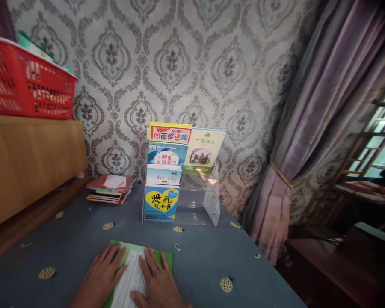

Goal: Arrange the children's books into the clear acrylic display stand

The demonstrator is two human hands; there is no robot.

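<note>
You have two hands in view, one left hand and one right hand, and one green book under the pair. Ahead of you, count one clear stand bearing five books: four in its left column and one in its right column. You also have one stack of books, several deep, though you cannot count its layers surely. Around you are one desk with at least six yellow printed motifs, one red basket, one wooden cabinet and one curtain with one tie.
</note>
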